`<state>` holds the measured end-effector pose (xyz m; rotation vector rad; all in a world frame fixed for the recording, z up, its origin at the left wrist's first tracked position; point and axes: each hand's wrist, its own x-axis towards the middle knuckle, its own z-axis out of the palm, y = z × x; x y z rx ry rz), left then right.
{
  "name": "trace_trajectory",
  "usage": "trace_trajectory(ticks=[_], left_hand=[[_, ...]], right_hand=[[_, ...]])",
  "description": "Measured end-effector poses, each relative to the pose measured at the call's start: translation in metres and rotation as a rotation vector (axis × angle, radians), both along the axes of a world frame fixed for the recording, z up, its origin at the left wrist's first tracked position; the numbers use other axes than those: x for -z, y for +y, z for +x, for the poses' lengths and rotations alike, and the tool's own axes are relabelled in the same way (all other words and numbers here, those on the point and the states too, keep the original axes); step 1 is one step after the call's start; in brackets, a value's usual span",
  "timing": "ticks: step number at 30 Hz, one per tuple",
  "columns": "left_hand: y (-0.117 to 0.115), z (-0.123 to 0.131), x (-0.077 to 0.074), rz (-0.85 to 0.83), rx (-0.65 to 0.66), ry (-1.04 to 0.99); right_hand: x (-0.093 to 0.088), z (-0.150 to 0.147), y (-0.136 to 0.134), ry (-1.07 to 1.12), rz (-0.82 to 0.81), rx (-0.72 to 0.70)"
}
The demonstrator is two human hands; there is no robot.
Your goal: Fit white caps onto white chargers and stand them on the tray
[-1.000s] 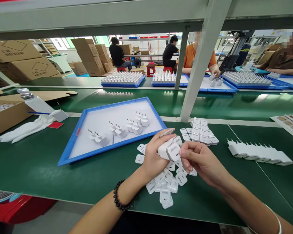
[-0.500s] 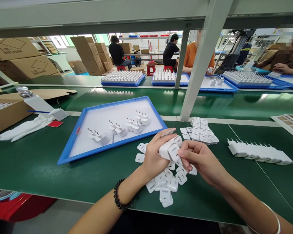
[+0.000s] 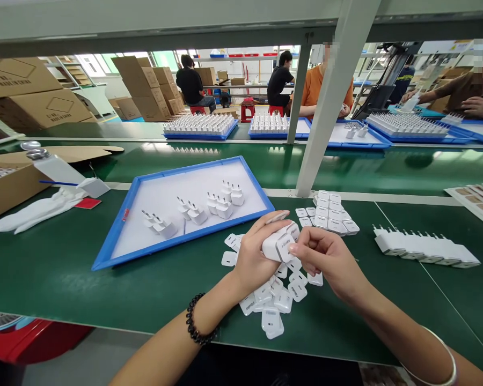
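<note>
My left hand (image 3: 255, 244) is closed around a white plug charger (image 3: 273, 245) with its flat printed face turned to the right. Behind it, part of a second white block (image 3: 293, 230) shows in the same grasp. My right hand (image 3: 326, 257) has its fingers curled, thumb and fingertip pressed at the edge of the charger's printed face. What sits under those fingertips is hidden. Below both hands lies a loose pile of white rounded-square caps (image 3: 282, 300), some with a small slot and print. More caps are stacked in rows (image 3: 335, 213) just beyond my right hand.
A blue-rimmed tray (image 3: 145, 256) at left holds several upright plug chargers (image 3: 195, 213). A row of chargers (image 3: 426, 247) lies at right. A slanted post (image 3: 320, 118) rises beyond. At far left are a dispenser bottle (image 3: 58, 166), white gloves (image 3: 44, 209) and a carton (image 3: 8, 195). Co-workers sit opposite.
My right fingers have curled in closer, the thumb still at the charger's face. My left hand keeps its hold. The whole view has shifted slightly.
</note>
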<state>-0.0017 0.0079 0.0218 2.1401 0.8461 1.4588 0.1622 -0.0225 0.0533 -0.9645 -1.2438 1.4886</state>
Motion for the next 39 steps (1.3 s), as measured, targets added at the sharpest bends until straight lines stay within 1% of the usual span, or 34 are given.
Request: trace_trajectory(ticks=[8, 16, 20, 22, 24, 25, 26, 28, 30, 32, 36, 38, 39], left_hand=[[0.0, 0.0, 0.0, -0.02, 0.008, -0.006], [0.001, 0.001, 0.0, -0.033, 0.014, -0.03], [0.001, 0.002, 0.0, -0.047, 0.018, -0.056], [0.0, 0.003, -0.001, -0.047, 0.035, -0.078], [-0.001, 0.003, -0.001, -0.039, 0.055, -0.1], [-0.002, 0.003, -0.002, -0.034, 0.062, -0.105], [-0.003, 0.003, -0.002, -0.027, 0.066, -0.109], [-0.004, 0.003, -0.003, -0.009, 0.074, -0.11], [-0.006, 0.003, -0.004, 0.021, 0.078, -0.109], [-0.006, 0.002, -0.004, 0.057, 0.076, -0.099], [-0.007, 0.001, -0.001, 0.109, 0.101, -0.079], [-0.008, 0.001, 0.001, 0.144, 0.098, -0.075], [-0.008, 0.001, 0.002, 0.164, 0.086, -0.072]], right_hand=[[-0.001, 0.001, -0.001, -0.081, 0.099, 0.015], [0.002, 0.0, -0.002, -0.238, 0.195, 0.067], [0.005, -0.001, -0.002, -0.34, 0.207, 0.157], [0.007, -0.002, -0.002, -0.375, 0.287, 0.251], [0.008, -0.002, -0.001, -0.347, 0.388, 0.31], [0.009, -0.002, -0.001, -0.3, 0.412, 0.29], [0.01, -0.003, -0.001, -0.242, 0.407, 0.234], [0.011, -0.006, -0.003, -0.129, 0.347, 0.073], [0.014, -0.01, -0.005, -0.045, 0.299, -0.028], [0.016, -0.015, -0.009, 0.003, 0.279, -0.049], [0.023, -0.02, -0.013, 0.042, 0.224, -0.044], [0.026, -0.021, -0.013, 0.025, 0.234, -0.027], [0.028, -0.022, -0.013, 0.002, 0.267, -0.001]])
